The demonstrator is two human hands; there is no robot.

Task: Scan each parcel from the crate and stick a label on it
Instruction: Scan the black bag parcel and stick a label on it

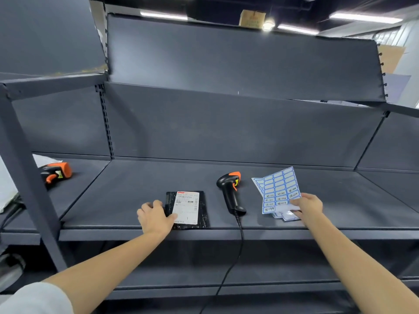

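Note:
A flat black parcel [201, 211] with a white shipping label on top lies on the dark shelf [136, 193], near its front edge. My left hand [154, 217] rests on the parcel's left side, thumb touching the white label. A black and orange barcode scanner [230, 192] lies just right of the parcel, its cable dropping over the shelf edge. Farther right, my right hand [308, 206] pinches the lower corner of a blue-and-white sticker sheet [280, 191], lifting it tilted above other sheets on the shelf. The crate is not in view.
A second orange and black scanner [55, 173] lies on the neighbouring shelf at the left, beside white plastic bags [6, 189]. A slanted grey upright [25, 173] stands at the left. A lower shelf runs beneath, and a back panel closes the rear.

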